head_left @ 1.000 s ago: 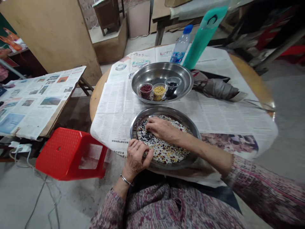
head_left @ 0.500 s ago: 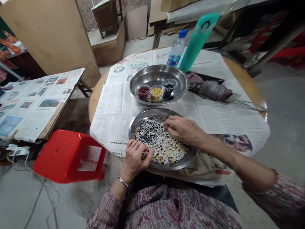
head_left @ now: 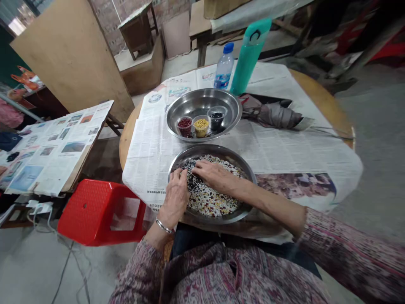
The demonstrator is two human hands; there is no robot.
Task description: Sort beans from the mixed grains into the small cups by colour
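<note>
A round steel tray point(head_left: 243, 162) in front of me holds mixed white, black, yellow and dark red grains and beans point(head_left: 215, 200). My left hand point(head_left: 175, 194), with a silver bangle on its wrist, rests at the tray's left side, its fingers bent over the grains near the rim. Whatever lies under those fingers is hidden. Reaching in from the right, my right hand point(head_left: 213, 174) has its fingertips drawn together and pressed down into the black and white grains. Its fingertips are close to the left hand, and I cannot make out what they pinch.
Behind the tray, a steel basin point(head_left: 229, 101) holds plastic cups of red beans point(head_left: 184, 126), yellow beans point(head_left: 201, 126) and black beans point(head_left: 217, 118). A water bottle point(head_left: 224, 67), a teal bottle point(head_left: 249, 59) and a folded umbrella point(head_left: 275, 115) stand or lie beyond. A red stool point(head_left: 91, 211) is at left.
My right hand has moved left across the tray, toward the left hand. My left hand has shifted up along the tray's left rim and turned with its back upward. The view has tilted slightly.
</note>
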